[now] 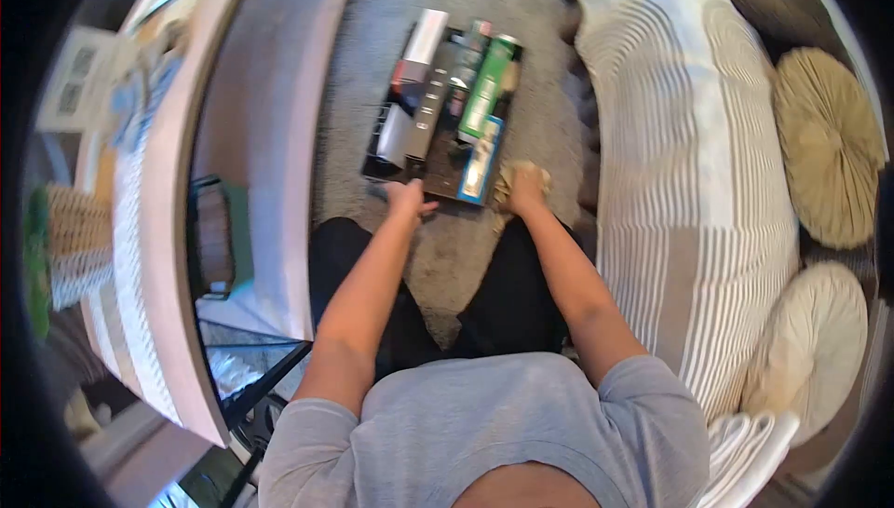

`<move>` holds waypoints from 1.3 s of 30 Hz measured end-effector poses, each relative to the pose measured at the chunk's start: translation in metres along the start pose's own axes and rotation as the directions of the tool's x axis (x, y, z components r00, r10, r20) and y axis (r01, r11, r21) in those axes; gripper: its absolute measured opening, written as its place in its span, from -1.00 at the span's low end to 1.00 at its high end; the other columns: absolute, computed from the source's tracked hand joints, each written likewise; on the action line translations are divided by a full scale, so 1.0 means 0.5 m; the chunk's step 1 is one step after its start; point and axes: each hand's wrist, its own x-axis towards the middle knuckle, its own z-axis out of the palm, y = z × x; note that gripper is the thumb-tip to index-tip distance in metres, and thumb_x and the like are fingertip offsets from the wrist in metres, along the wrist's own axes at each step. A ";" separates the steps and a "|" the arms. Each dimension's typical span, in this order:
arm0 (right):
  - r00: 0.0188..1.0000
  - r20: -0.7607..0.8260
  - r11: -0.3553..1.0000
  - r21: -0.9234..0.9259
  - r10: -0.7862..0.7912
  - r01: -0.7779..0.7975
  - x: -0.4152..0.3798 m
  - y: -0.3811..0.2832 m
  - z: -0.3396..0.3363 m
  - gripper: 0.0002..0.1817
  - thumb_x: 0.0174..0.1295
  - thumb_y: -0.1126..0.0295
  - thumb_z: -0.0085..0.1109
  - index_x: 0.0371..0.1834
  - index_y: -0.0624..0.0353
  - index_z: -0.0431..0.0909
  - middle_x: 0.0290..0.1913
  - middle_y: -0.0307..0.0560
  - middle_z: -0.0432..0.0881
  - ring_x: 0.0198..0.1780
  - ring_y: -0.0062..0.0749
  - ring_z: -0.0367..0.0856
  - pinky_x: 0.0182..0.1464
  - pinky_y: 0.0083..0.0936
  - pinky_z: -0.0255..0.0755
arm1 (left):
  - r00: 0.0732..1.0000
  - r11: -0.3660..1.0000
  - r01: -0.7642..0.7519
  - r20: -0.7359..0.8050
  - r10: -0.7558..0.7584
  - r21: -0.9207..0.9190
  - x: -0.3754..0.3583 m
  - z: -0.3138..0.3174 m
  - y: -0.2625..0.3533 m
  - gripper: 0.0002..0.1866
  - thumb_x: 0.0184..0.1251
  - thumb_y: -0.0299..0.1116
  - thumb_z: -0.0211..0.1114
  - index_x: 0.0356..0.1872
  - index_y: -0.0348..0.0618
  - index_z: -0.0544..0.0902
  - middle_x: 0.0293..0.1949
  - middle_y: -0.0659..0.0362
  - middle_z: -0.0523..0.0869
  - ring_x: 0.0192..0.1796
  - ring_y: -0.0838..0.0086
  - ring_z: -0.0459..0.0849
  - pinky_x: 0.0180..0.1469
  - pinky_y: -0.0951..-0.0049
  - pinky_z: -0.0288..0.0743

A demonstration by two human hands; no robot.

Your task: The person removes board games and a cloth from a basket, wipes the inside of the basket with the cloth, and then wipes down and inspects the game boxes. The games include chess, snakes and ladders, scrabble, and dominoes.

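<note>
A shallow dark box (445,179) lies on the carpet in front of my knees, filled with several long cartons. My left hand (407,199) is at its near left corner, the fingers closed around the edge. Just right of the box, my right hand (527,186) is closed on a crumpled beige cloth (504,188). Inside the box are a green carton (490,89), a blue-edged carton (480,163), a long grey carton with lettering (427,115), a white carton (426,38) and a shorter white one (395,134).
On the right stands a bed or couch with a striped cover (670,163) and round cushions (824,145). To the left is a pale wooden shelf unit (168,229), with a wicker basket (88,238) on top. Grey carpet (433,270) lies between them.
</note>
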 end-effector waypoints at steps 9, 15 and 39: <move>0.982 -0.147 0.597 0.801 0.116 0.049 0.086 0.023 -0.285 -0.74 0.01 0.49 0.21 -0.21 0.30 0.50 -0.30 -0.02 0.60 -0.21 -0.30 0.59 -0.14 -0.42 0.43 | 0.991 0.962 -0.121 -0.033 0.133 0.245 0.048 -0.121 0.067 -0.01 0.17 -0.57 0.15 0.42 -0.15 -0.43 0.17 -0.18 0.35 -0.07 0.00 0.62 -0.37 0.06 0.72; 0.772 -0.417 -0.048 0.891 -0.480 0.452 -0.027 -0.435 -0.693 -0.57 -0.07 0.56 0.14 -0.03 0.30 0.47 -0.15 -0.16 0.56 -0.07 -0.48 0.53 0.01 -0.54 0.42 | 0.978 0.877 -0.191 0.007 0.210 0.441 0.021 -0.165 0.057 0.04 0.08 -0.59 0.23 0.44 -0.09 -0.36 0.18 -0.19 0.37 -0.08 0.01 0.63 -0.44 0.07 0.69; 0.803 0.112 0.803 -0.052 -0.586 0.593 0.154 -0.158 -0.380 -0.41 -0.12 0.55 0.29 0.07 -0.15 0.49 0.01 -0.14 0.54 0.15 -0.15 0.42 0.16 0.10 0.25 | 0.969 0.778 -0.244 0.174 0.175 0.579 0.066 -0.231 0.182 -0.16 0.19 -0.48 0.18 0.44 0.01 -0.10 0.17 -0.06 0.46 0.05 0.08 0.59 -0.13 0.00 0.62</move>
